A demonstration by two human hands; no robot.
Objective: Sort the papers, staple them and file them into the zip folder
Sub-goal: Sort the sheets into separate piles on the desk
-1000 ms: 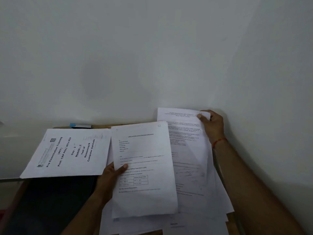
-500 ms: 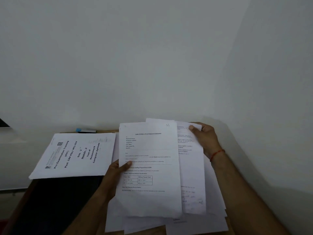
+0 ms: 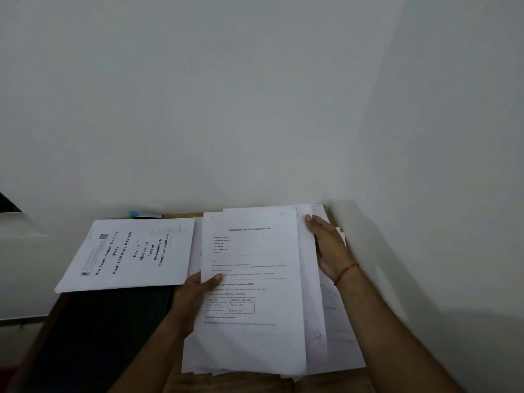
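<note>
My left hand [image 3: 195, 293] grips the left edge of a printed sheet with a small table [image 3: 252, 279], thumb on top of it. My right hand [image 3: 329, 251] holds the right edge of a second sheet [image 3: 307, 279] that is tucked behind the first. Both sheets hover over a loose pile of papers [image 3: 340, 344] on the wooden table. A stapled booklet titled "Pre Examination Training" [image 3: 127, 253] lies to the left. Under that booklet lies a dark flat thing [image 3: 107, 330], perhaps the zip folder; I cannot tell.
A small blue-and-dark object [image 3: 144, 214] lies against the wall behind the booklet. White walls close in behind and on the right, forming a corner. The wooden table's front edge [image 3: 232, 382] shows below the pile.
My right hand has brought the second sheet leftward and down until it lies almost fully behind the sheet in my left hand. The view has shifted right.
</note>
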